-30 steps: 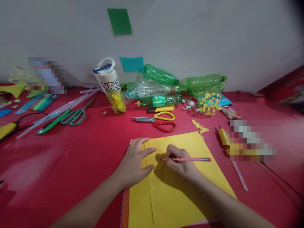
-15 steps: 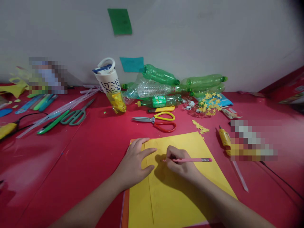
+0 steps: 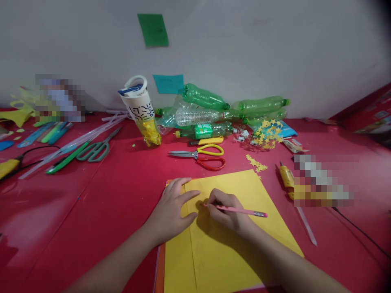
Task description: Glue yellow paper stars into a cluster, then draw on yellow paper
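Observation:
Yellow sheets of paper (image 3: 226,264) lie stacked on the red table, with orange and pink edges showing at the left. My left hand (image 3: 172,209) rests on the stack's left part, fingers spread and holding nothing. In my right hand (image 3: 229,209) is a pink pencil (image 3: 241,210), its tip touching or just above the yellow paper and its eraser end pointing right. Some faint marks show on the sheet; they are too small to read.
Behind the paper lie scissors (image 3: 197,154), a yellow cutter (image 3: 210,141), plastic bottles (image 3: 204,97) and a white cup (image 3: 137,106). Yellow stars (image 3: 269,134) and a glue gun (image 3: 287,177) are at the right. Grey scissors (image 3: 96,150) and a green cutter (image 3: 69,160) lie left.
My right hand has shifted slightly left over the paper, and the pencil's eraser end has swung down towards me. My left hand stays in place on the sheet.

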Demonstrator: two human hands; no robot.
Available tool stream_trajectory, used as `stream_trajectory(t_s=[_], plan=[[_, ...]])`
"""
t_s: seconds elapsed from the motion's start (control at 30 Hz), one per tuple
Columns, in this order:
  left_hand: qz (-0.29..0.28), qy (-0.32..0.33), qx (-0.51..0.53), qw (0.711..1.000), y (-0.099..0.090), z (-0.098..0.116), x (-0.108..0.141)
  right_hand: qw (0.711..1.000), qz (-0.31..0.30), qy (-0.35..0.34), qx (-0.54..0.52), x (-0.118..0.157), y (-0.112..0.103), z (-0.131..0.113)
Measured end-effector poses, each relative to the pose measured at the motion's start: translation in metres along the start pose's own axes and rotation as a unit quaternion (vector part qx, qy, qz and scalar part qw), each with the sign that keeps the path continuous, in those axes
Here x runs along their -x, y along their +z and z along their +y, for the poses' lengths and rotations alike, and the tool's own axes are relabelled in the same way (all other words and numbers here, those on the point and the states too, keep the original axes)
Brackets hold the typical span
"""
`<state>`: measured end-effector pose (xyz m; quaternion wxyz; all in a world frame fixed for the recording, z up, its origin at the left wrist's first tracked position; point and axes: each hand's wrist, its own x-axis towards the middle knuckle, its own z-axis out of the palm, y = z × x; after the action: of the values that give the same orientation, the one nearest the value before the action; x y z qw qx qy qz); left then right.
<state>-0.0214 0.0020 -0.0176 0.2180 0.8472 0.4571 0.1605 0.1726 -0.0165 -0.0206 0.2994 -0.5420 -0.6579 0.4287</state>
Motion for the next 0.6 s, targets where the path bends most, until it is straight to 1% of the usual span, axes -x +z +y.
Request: stream_trajectory(t_s=[0.2,0.3,0.43,0.53,0.6], plan=[[0.003,-0.002,0.005,1.0,0.0,0.0,-0.001,0.999,0.017,0.032,0.012,0.002,0.001,-0.011],[0.003,-0.002,0.003,1.0,0.0,0.0,-0.001,0.999,-0.002,0.034,-0.004,0.002,0.002,-0.011],[0.001,-0.003,0.003,1.0,0.0,0.0,-0.001,0.997,0.013,0.065,-0.042,0.003,0.003,-0.01],[0.0,-0.001,0.001,1.0,-0.001,-0.001,-0.001,0.997,0.005,0.068,-0.04,0.003,0.0,-0.011],[0.0,0.003,-0.001,1.0,-0.001,-0.001,-0.001,0.997,0.012,0.07,-0.03,0.003,-0.002,-0.013]])
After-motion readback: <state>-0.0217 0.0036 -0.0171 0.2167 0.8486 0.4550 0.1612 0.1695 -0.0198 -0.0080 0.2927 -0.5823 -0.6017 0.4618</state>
